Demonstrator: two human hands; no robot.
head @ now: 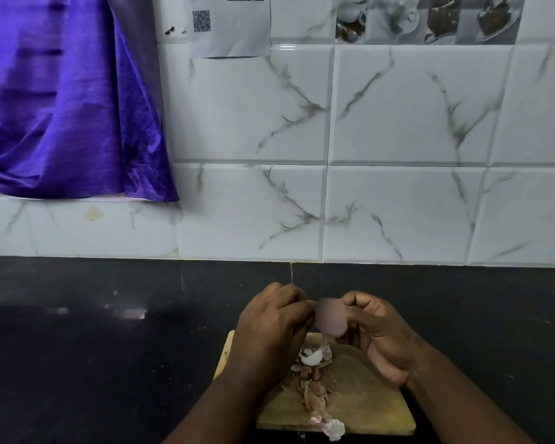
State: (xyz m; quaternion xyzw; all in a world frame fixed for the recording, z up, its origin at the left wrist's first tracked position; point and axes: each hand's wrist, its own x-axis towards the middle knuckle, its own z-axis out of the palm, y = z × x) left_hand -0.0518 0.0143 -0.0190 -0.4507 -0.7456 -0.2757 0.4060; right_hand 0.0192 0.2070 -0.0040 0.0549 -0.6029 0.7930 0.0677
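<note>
Both my hands are raised a little above a wooden cutting board (pixel 366 398) on the black counter. My right hand (pixel 375 331) grips a small pale purple onion (pixel 329 317), which looks blurred. My left hand (pixel 276 322) has its fingers curled and pinches at the onion's left side, where the skin is. A thin strip of skin hangs down from the onion toward the board. Loose peels (pixel 314 373), white and pinkish brown, lie in a line down the middle of the board.
The black counter (pixel 93 347) stretches left and right of the board. A white marble-pattern tiled wall (pixel 398 139) stands right behind it. A purple curtain (pixel 61 97) hangs at the upper left, and a paper sheet (pixel 231 27) is stuck on the wall.
</note>
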